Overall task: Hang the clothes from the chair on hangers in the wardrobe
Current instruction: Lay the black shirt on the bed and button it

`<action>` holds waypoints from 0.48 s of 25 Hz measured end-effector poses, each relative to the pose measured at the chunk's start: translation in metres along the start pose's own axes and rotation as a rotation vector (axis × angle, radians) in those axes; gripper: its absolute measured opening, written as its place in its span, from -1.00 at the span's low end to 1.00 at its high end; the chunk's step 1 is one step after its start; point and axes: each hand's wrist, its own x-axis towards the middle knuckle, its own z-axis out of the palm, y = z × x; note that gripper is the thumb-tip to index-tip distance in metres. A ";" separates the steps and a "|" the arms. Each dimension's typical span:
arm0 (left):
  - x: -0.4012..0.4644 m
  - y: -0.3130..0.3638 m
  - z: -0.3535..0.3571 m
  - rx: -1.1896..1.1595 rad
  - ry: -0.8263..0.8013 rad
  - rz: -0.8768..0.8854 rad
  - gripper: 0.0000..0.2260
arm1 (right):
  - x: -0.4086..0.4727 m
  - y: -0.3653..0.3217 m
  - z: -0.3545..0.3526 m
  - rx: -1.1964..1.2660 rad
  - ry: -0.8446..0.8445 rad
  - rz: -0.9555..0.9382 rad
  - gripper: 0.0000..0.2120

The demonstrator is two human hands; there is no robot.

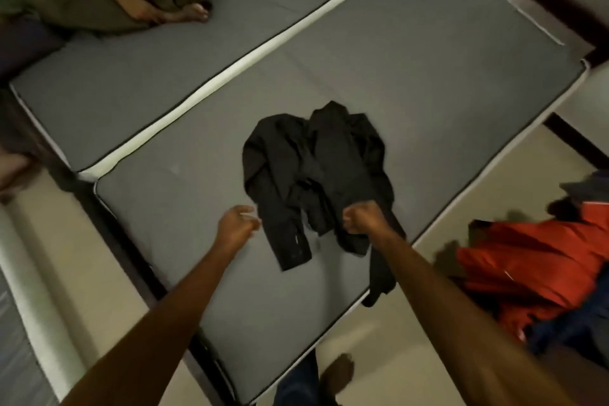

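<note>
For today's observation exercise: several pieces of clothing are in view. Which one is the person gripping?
The black shirt on the grey mattress: the right hand is closed on it. The orange garment lies untouched beside the bed.

Black long-sleeved shirt (313, 175): plain dark fabric, crumpled and bunched, lying front-up on the grey mattress (428, 76) near its close edge, collar end pointing away from the viewer; one sleeve runs down the left side and ends in a buttoned cuff flat on the mattress, while another dark length trails off the close edge toward the floor. Heap of clothes (534, 270): orange-red garment uppermost with blue and grey pieces under and around it, piled loosely at the right of the view, well apart from the shirt; blurred, so individual items cannot be told.
</note>
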 end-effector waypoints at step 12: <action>0.145 -0.006 0.137 0.307 -0.027 0.478 -0.37 | 0.171 0.004 0.061 -0.475 0.207 -0.425 -0.45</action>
